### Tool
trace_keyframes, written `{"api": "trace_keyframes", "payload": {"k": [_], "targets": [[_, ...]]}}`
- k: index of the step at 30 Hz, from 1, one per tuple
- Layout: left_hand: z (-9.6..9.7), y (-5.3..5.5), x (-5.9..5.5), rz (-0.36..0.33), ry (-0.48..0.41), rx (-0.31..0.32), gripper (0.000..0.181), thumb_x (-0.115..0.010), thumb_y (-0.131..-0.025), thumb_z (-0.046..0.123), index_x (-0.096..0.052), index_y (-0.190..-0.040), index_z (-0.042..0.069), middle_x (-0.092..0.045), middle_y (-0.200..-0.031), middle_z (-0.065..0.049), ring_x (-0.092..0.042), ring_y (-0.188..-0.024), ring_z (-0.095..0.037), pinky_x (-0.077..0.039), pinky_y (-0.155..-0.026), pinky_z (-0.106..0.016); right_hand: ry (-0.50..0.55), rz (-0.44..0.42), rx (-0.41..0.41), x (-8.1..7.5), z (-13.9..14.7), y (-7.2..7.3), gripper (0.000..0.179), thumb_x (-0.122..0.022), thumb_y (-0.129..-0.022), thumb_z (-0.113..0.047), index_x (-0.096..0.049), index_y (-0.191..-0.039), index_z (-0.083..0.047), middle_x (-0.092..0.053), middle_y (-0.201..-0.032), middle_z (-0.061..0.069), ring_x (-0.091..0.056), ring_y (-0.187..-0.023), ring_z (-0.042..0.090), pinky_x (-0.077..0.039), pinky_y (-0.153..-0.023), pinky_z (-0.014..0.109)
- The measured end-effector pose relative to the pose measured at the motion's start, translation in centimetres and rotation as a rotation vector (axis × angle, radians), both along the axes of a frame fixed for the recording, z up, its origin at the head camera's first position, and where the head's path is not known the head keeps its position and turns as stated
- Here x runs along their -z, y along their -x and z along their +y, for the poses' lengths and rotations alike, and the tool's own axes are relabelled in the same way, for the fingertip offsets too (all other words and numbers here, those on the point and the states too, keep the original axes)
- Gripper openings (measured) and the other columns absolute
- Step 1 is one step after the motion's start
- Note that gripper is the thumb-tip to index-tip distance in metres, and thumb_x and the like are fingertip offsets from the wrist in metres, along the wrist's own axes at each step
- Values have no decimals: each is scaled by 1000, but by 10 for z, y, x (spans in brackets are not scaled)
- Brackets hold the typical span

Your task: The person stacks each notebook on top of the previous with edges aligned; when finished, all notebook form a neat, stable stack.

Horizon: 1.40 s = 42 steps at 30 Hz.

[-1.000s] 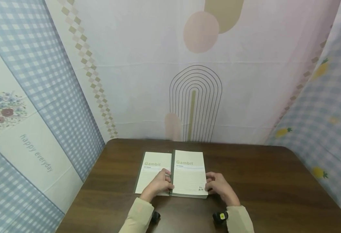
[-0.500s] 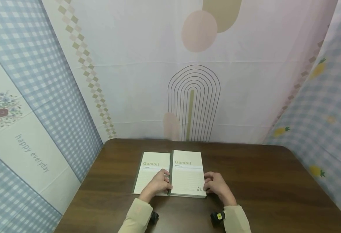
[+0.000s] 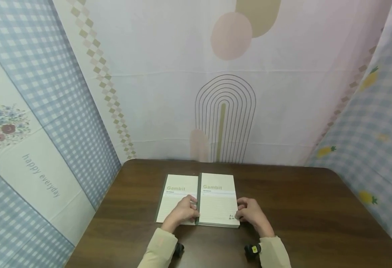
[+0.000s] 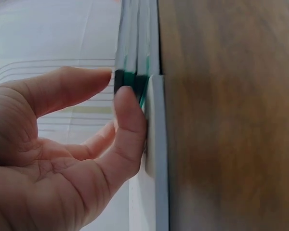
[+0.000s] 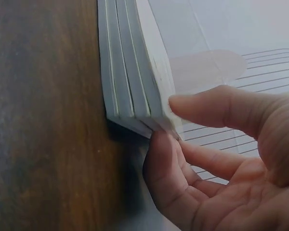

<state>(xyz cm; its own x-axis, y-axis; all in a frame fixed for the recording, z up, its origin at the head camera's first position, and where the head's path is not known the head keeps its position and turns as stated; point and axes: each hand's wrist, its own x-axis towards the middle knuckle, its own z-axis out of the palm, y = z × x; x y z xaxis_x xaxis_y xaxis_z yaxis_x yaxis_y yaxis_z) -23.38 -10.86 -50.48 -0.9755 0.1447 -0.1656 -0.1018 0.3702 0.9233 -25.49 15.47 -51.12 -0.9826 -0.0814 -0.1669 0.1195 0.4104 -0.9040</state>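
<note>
Two piles of white "Gambit" notebooks with dark spines lie side by side. My left hand (image 3: 184,210) is over the left notebook (image 3: 179,184), its thumb and curled fingers at the spine of the right notebook stack (image 3: 217,203). Opposite it, my right hand (image 3: 252,214) holds the stack's right edge near the lower corner. In the left wrist view, fingertips meet the dark spine ends of the stack (image 4: 137,38), which stands higher than the left notebook. Several layers of the stack (image 5: 125,57) show in the right wrist view, with the thumb against the uppermost pages.
The notebooks lie on a dark brown wooden table (image 3: 299,208) with rounded far corners. A patterned white cloth (image 3: 162,104) hangs behind it, and blue checked cloths (image 3: 48,74) hang at both sides. Black wrist cameras (image 3: 252,249) sit at the sleeves.
The view shifts slightly and comes back. Both hands stay at the sides of the right stack, and the notebooks keep nearly the same place.
</note>
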Motion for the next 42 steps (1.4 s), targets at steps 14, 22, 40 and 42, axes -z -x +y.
{"api": "trace_keyframes", "payload": {"k": [14,22,40,42], "targets": [[-5,2,-1,-31,3,-15,33,-62,-91,3,-55,-121,-11,-64,-91,-15,-63,-67,-21,-57,-60,-33,-71,64,49,-12,3,-3,50,-72,-77,5,-59,-125,11,-62,-101,20,-61,-82,27,-58,-69,43],[-22,1,-3,1,12,-55,35,-58,-92,6,-55,-122,-11,-63,-92,-16,-61,-66,-21,-55,-58,-32,-81,174,53,-29,-2,-2,37,-70,-85,0,-62,-120,11,-62,-91,13,-60,-77,22,-57,-67,40],[-48,4,-7,33,31,-175,36,-60,-87,2,-56,-121,-11,-60,-86,-14,-53,-62,-18,-48,-52,-28,60,124,-40,-43,-50,8,36,-60,-93,-3,-58,-125,13,-66,-96,22,-70,-79,33,-60,-65,39],[-52,4,-6,36,54,-193,36,-61,-87,3,-57,-121,-10,-60,-87,-13,-54,-64,-19,-50,-53,-29,69,123,-58,-42,-56,9,35,-59,-93,-3,-57,-124,14,-66,-97,23,-71,-80,35,-60,-65,39]]}}
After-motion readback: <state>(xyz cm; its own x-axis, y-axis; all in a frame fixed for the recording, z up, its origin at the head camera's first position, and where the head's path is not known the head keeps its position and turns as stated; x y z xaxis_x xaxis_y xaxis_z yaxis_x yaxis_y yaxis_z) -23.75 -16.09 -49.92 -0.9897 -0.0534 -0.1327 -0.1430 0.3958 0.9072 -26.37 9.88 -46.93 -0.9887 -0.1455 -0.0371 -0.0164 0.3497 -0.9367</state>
